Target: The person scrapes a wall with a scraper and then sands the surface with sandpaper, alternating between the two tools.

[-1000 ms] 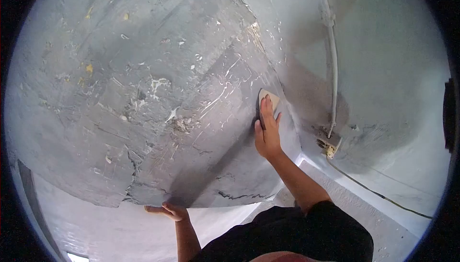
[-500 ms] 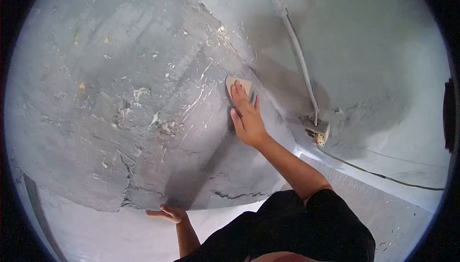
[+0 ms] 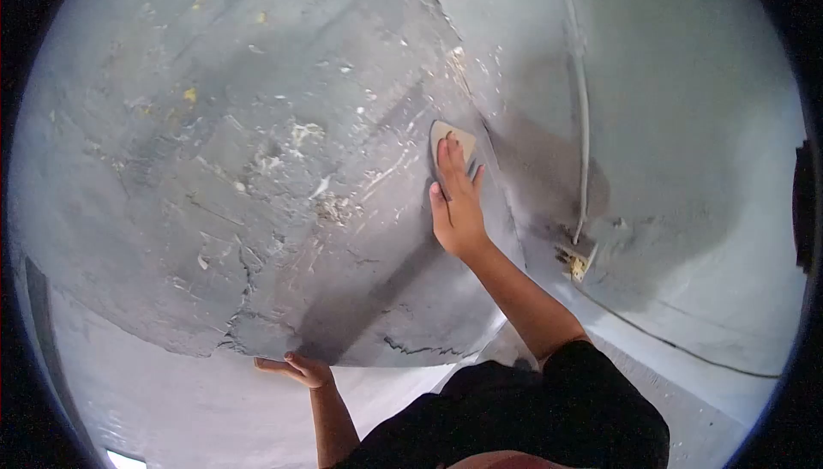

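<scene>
My right hand (image 3: 459,207) is laid over a flat beige pad (image 3: 461,138) with a rounded, pointed end. Its fingers lie along the pad and the thumb sits at the side, pressing it against a rough grey plastered wall (image 3: 343,237). What the pad is made of does not show. Lower down, my left hand (image 3: 300,371) rests at the wall's bottom edge, fingers stretched out to the left and holding nothing. White flecks, scratches and flaking patches cover the plaster around the right hand.
To the right, a white conduit (image 3: 584,126) runs down the adjoining wall to a socket box (image 3: 576,261), from which a thin cable (image 3: 660,340) trails away. Jagged cracks (image 3: 420,348) mark the plaster near its lower edge.
The view has shifted, so the wall and conduit appear further right. My right hand and the pad have slid slightly over the plaster; my left hand stays at the bottom edge.
</scene>
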Available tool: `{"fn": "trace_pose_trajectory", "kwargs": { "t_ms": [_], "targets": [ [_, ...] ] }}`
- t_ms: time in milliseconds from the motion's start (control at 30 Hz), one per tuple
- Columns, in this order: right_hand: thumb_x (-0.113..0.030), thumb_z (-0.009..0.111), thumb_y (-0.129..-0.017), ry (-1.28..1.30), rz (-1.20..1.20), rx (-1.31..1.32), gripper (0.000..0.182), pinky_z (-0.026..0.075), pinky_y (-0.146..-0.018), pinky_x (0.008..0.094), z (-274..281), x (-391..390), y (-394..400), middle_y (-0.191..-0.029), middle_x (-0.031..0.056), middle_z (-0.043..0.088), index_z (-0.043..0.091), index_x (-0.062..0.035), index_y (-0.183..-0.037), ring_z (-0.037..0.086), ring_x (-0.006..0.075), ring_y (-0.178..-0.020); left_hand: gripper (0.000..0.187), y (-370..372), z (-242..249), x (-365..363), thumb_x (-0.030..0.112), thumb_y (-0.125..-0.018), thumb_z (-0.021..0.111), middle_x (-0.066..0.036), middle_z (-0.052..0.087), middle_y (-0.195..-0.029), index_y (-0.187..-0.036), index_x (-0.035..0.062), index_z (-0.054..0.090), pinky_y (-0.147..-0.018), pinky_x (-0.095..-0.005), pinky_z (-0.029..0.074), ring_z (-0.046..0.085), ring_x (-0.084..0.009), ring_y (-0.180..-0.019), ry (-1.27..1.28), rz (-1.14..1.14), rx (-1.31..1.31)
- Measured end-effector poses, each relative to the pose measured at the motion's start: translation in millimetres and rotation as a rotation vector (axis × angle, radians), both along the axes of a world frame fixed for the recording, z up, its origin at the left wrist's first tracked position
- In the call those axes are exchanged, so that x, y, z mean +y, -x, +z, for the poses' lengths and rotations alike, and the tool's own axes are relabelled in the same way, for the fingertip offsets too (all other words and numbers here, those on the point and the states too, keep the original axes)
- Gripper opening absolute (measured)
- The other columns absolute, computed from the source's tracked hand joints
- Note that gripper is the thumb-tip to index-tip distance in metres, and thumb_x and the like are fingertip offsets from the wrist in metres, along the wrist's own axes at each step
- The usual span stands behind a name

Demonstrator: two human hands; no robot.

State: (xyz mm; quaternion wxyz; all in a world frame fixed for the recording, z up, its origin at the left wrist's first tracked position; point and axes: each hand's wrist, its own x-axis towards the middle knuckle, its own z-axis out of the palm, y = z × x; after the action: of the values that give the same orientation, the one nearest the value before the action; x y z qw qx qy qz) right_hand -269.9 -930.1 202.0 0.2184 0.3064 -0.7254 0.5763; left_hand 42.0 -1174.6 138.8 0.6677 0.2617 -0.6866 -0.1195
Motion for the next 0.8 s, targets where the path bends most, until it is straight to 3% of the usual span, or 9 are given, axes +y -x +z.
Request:
{"fn": "trace_pose_trajectory", "kwargs": {
  "t_ms": [100,200,300,467,567,800],
  "targets": [
    [-0.020,0.038,-0.098,0.052,-0.008,0.028,0.061,0.001,-0.110,0.0649,11.5,-5.7,6.4,-0.158,0.0144,0.014,0.015,-0.0094,-0.153,0.015,0.0363,-0.145,0.086,15.7,22.0,34.0,0.063,-0.094,0.035,-0.024,0.027,-0.130,-0.136,-0.0083,0.016,-0.105,-0.0469,0.024,0.031,-0.0339,-0.122,-0.064,-0.151,0.063],
    [-0.020,0.038,-0.097,0.041,-0.015,-0.009,0.061,-0.002,-0.109,0.0651,-11.6,-12.3,-5.0,-0.158,0.0162,0.015,0.015,-0.0068,-0.152,0.014,0.0359,-0.145,0.085,-9.4,-22.0,-17.9,0.063,-0.094,0.036,-0.023,0.027,-0.130,-0.137,-0.0071,0.016,-0.106,-0.0469,0.023,0.030,-0.0334,-0.123,0.005,-0.100,0.021],
    [-0.021,0.037,-0.098,0.005,-0.022,-0.058,0.060,-0.002,-0.109,0.0657,-39.8,-20.1,-25.8,-0.158,0.0167,0.015,0.015,-0.0068,-0.152,0.014,0.0362,-0.145,0.085,-6.8,0.3,5.8,0.063,-0.094,0.036,-0.023,0.027,-0.131,-0.138,-0.0064,0.015,-0.106,-0.0466,0.023,0.030,-0.0330,-0.124,0.040,0.015,-0.068],
    [-0.023,0.036,-0.098,0.008,-0.056,0.004,0.059,-0.002,-0.109,0.0658,1.5,-8.7,6.4,-0.158,0.0150,0.015,0.017,-0.0073,-0.152,0.014,0.0338,-0.146,0.084,5.9,12.3,12.8,0.063,-0.094,0.036,-0.023,0.027,-0.130,-0.137,-0.0063,0.017,-0.105,-0.0475,0.025,0.031,-0.0333,-0.123,0.055,-0.140,0.009],
    [-0.025,0.036,-0.098,0.046,-0.063,0.039,0.059,-0.001,-0.109,0.0658,14.1,-3.0,17.2,-0.158,0.0136,0.015,0.019,-0.0086,-0.152,0.014,0.0326,-0.146,0.084,1.7,9.2,11.9,0.064,-0.095,0.034,-0.023,0.027,-0.130,-0.137,-0.0063,0.017,-0.105,-0.0480,0.025,0.031,-0.0337,-0.123,0.028,-0.059,-0.016],
    [-0.016,0.039,-0.096,-0.109,0.040,-0.098,0.061,0.001,-0.109,0.0658,-55.5,6.9,-29.2,-0.159,0.0136,0.013,0.017,-0.0100,-0.152,0.015,0.0338,-0.146,0.084,-12.6,-6.6,-8.4,0.065,-0.094,0.034,-0.024,0.027,-0.130,-0.136,-0.0068,0.018,-0.104,-0.0502,0.027,0.032,-0.0349,-0.123,0.008,-0.001,-0.024]
  ]
}}
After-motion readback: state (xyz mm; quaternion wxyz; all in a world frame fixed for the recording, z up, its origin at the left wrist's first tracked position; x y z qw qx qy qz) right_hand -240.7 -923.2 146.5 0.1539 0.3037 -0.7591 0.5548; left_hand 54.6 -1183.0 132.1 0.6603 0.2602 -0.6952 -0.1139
